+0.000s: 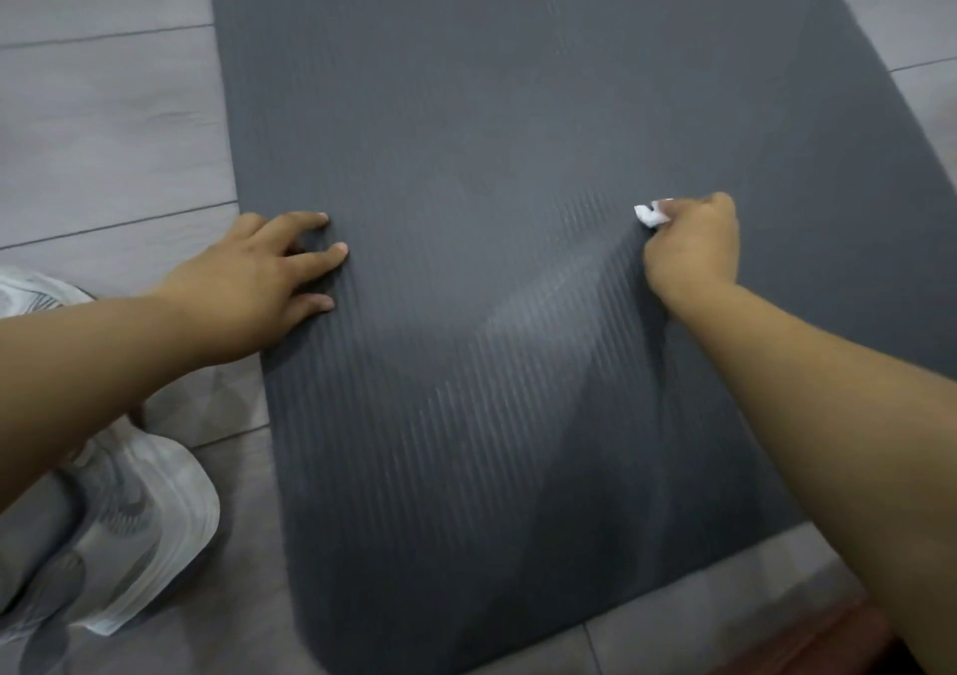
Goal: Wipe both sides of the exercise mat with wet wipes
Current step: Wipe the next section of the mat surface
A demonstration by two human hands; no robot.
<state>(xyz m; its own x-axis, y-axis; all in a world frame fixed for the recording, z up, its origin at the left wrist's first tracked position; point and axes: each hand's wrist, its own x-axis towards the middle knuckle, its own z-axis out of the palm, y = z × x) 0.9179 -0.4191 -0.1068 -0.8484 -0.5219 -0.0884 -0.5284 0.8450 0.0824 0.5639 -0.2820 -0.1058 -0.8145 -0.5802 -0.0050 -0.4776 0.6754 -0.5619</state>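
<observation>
Exercise mat (466, 130): left hand (259, 275) is pressing it flat, fingers (316, 259) apart; right hand (691, 244) is clamping a wet wipe (650, 216) in its fingers. Likely risk: wipe drag rucking the mat, leaving ribs unwiped.

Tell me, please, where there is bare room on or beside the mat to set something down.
The mat is bare beyond both hands, and between the left hand and the right hand, which grips the wipe. The floor left of the mat is bare. It is crowded near the shoe.
</observation>
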